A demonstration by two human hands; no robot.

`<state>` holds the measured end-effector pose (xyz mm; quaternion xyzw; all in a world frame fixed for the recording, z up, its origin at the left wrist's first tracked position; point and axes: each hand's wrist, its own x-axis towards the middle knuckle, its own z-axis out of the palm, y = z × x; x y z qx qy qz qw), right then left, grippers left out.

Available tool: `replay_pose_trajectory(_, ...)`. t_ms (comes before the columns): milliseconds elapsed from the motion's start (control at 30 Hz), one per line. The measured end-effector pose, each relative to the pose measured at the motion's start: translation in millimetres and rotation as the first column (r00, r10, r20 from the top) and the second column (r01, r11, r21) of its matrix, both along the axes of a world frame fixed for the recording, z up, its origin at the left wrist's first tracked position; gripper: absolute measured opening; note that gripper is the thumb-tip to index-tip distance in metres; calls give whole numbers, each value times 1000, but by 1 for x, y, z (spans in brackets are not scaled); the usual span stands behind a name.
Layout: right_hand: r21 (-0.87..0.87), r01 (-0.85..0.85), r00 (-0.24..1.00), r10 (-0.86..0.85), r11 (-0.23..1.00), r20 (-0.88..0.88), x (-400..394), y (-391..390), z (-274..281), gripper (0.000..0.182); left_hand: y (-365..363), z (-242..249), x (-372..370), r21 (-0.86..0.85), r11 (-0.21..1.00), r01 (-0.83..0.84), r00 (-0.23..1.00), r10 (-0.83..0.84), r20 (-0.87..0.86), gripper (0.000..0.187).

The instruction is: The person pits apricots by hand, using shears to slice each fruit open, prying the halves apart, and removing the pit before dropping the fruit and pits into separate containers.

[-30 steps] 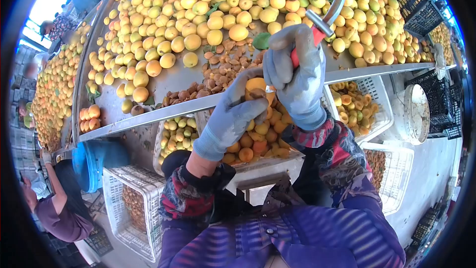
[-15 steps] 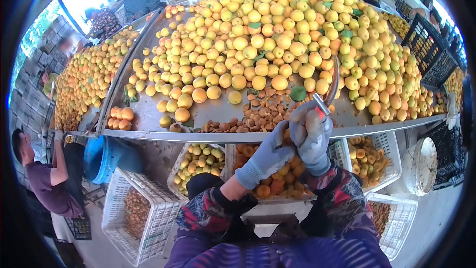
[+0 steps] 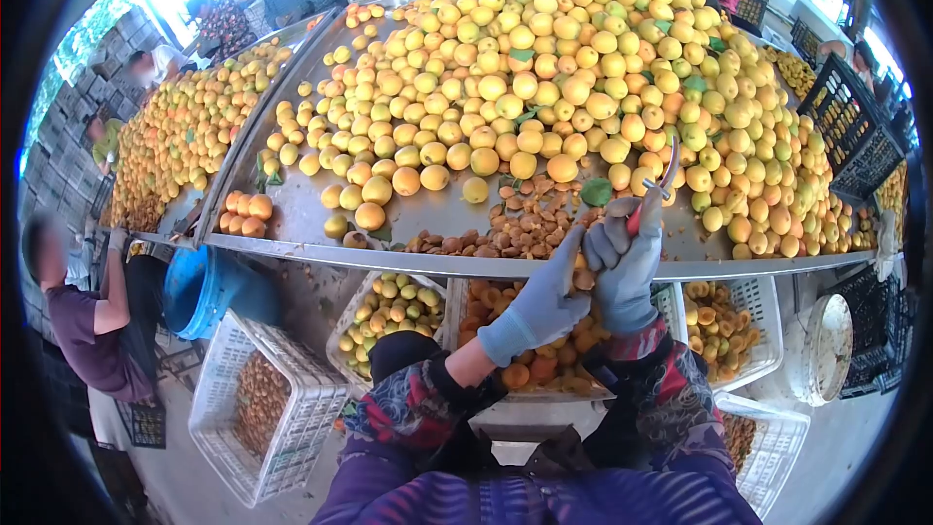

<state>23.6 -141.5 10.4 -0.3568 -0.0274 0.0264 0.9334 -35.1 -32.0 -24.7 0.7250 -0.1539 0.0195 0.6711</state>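
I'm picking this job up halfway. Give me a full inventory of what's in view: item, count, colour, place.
Whole fruit: many, yellow-orange, heaped on table
Metal table: one, grey, before the person
Pits: many, brown, near table edge
Leaf: one large, several smaller, green, among fruit
White crates: several, below table edge, one beyond
Black crates: several, mostly right
Blue bucket: one, lower left
White bucket: one, lower right
Co-workers: several, left and far side
Curved tool: one, red handle, right hand
Gloved hands: left, right, grey-blue, centre
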Motion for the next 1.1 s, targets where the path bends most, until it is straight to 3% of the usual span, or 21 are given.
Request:
replay_pose_trajectory(167,143,-69,995,79,987,-67,6,-2,0,50,1,3,1,50,998,-26,999,24,38,77)
replay_pose_trajectory(267,197,-111,993,101,974,61,19,-9,-6,52,6,15,4,-77,997,-27,996,21,-87,68)
replay_pose_trajectory(333,196,-68,998,64,978,26,21,-12,-6,52,11,15,5,-385,923,10,933,-148,-330,54)
replay_pose_trajectory(367,161,-32,999,31,986,11,22,-15,-7,51,7,9,8,-482,868,-120,925,-78,-372,41)
replay_pose_trajectory(467,104,13,1000,-15,994,16,23,-22,-8,49,24,8,19,-508,839,-193,903,-50,-427,28)
replay_pose_trajectory(533,63,7,1000,-7,998,-2,21,-20,-11,48,29,12,25,-476,837,-270,877,10,-480,32)
replay_pose_trajectory(600,82,-48,999,47,996,14,21,-22,-15,47,32,10,27,-453,783,-426,822,127,-555,55)
replay_pose_trajectory(633,73,-12,1000,14,997,-15,19,-18,-12,47,35,14,26,-390,848,-358,837,107,-537,66)
replay_pose_trajectory(733,46,30,998,-27,998,-56,17,-14,-9,47,37,15,24,-447,862,-239,883,1,-469,60)
replay_pose_trajectory(800,17,52,998,-51,999,-44,17,-15,-8,47,37,6,25,-463,857,-225,853,-57,-519,54)
replay_pose_trajectory(867,23,24,999,-24,999,-25,19,-20,-8,47,30,6,25,-312,947,-76,976,6,-220,41)
replay_pose_trajectory(900,-3,42,999,-42,999,-11,21,-22,-7,47,35,9,22,-297,952,71,936,-166,-310,30)
replay_pose_trajectory(933,-31,58,998,-58,998,1,21,-25,-7,47,34,13,17,-299,952,60,935,-158,-316,30)
replay_pose_trajectory(1000,-61,73,997,-73,995,1,21,-28,-6,46,29,14,8,211,956,206,978,-206,-23,30)
replay_pose_trajectory(1033,-65,60,998,-59,996,8,22,-30,-6,46,25,14,7,361,926,109,953,-201,227,31)
replay_pose_trajectory(1100,-70,48,999,-47,996,5,24,-32,-8,45,26,19,2,336,941,49,965,-132,228,30)
